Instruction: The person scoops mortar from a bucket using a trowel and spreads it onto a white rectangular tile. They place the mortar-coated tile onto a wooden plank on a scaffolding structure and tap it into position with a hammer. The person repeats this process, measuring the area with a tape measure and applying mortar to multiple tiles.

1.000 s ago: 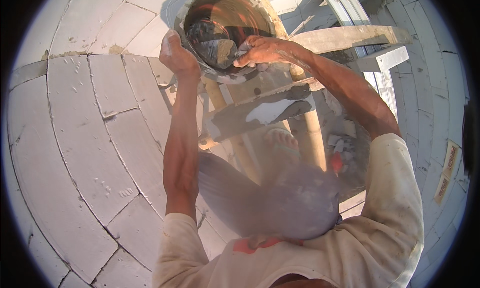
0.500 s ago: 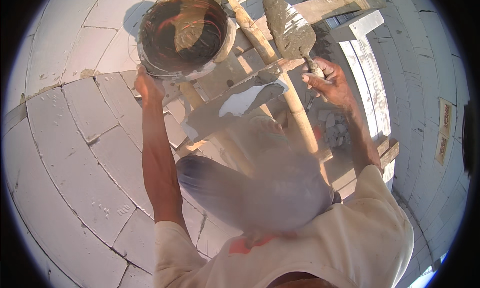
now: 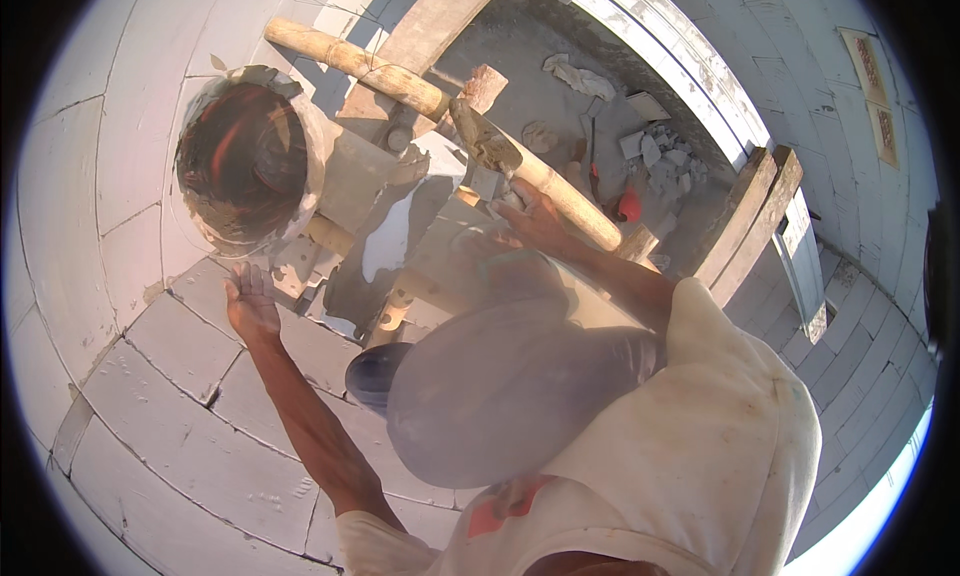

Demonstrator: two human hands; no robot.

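Note:
A mortar-smeared round bucket [image 3: 314,141] stands by the pale block wall at the left, with dark wet mortar lining its inside. Just below its rim, my left hand [image 3: 253,304] is held palm up with its fingers apart, holding nothing. My right hand [image 3: 532,219] is closed around the handle of a trowel [image 3: 484,138], whose dark mortar-coated blade tilts across a bamboo pole. Between both hands lies a grey mortar-covered board [image 3: 358,288] with a bright white patch. Part of the trowel's handle is hidden by my fingers.
Bamboo poles [image 3: 360,64] and wooden planks [image 3: 440,21] form a platform around my legs. Below on the floor lie broken block pieces [image 3: 672,161] and a red object [image 3: 628,206]. Timber boards [image 3: 748,216] project at the right. Block walls curve along both sides.
My left hand has let go of the bucket's rim and opened. My right hand has brought the trowel lower and inward, its blade now seen nearly edge-on. The whole view has turned.

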